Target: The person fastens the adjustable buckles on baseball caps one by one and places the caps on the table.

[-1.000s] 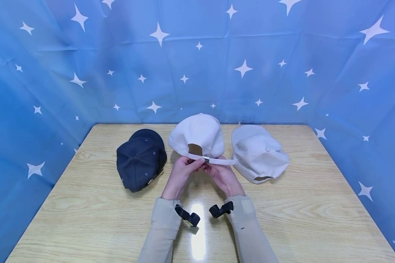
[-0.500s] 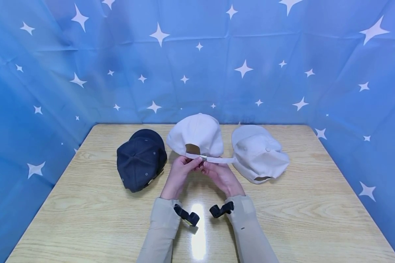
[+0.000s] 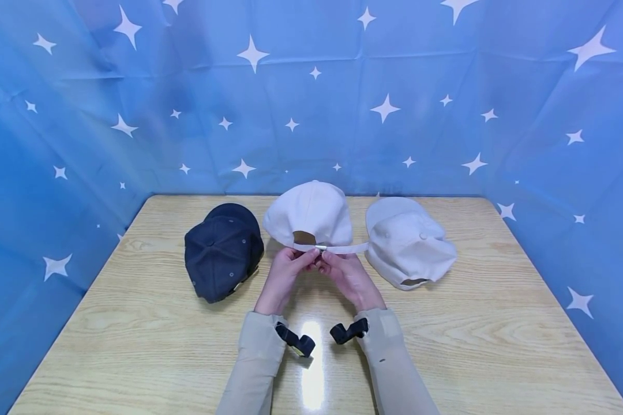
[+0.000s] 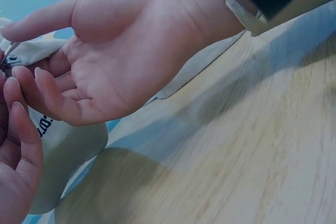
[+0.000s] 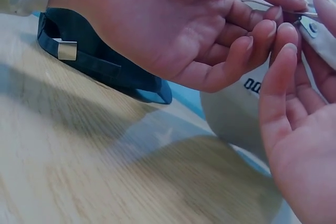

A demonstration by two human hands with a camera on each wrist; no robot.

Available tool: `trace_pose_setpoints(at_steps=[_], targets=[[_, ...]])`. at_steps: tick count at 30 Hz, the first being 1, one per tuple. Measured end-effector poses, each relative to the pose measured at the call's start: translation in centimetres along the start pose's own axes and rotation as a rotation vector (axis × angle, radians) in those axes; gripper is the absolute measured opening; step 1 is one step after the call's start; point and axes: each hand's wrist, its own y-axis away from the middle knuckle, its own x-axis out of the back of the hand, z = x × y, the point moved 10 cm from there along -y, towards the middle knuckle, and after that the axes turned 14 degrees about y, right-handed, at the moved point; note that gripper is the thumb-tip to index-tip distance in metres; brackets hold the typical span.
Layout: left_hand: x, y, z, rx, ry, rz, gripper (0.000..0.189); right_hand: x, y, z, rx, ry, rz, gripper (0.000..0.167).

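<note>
In the head view a white baseball cap (image 3: 311, 213) is held up at the middle of the table, its back opening facing me. Its strap (image 3: 349, 249) runs through a small metal buckle (image 3: 321, 248), and the loose end extends to the right. My left hand (image 3: 285, 274) pinches the strap at the buckle's left, thumb on top. From the other side my right hand (image 3: 350, 279) pinches close by, its thumb at the buckle. The right wrist view shows both hands' fingertips meeting around the metal fastener (image 5: 312, 27). Dark lettering (image 5: 252, 85) marks the cap below them.
A dark navy cap (image 3: 220, 253) lies to the left on the wooden table (image 3: 150, 346). On the right lies another off-white cap (image 3: 407, 242), close to the strap's loose end. A blue star-patterned cloth (image 3: 311, 115) hangs around the back and sides.
The held cap has shifted slightly left. Its strap's loose end has risen and now lies nearly level, and the right thumb has come up beside the buckle.
</note>
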Motion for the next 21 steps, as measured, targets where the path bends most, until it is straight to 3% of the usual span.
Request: trace_pose_setpoints(at_steps=[8, 16, 21], targets=[[0.8, -0.4, -0.9, -0.025, -0.009, 0.022, 0.033, 0.3, -0.1, 0.6, -0.002, 0.009, -0.009, 0.014], [1.3, -0.6, -2.0, -0.028, -0.004, 0.034, 0.029, 1.0, -0.1, 1.9, -0.047, 0.008, 0.021, 0.010], [1.6, -0.6, -2.6, -0.012, 0.047, 0.038, 0.024, 1.3, 0.0, 2.5, -0.081, 0.027, 0.042, 0.008]])
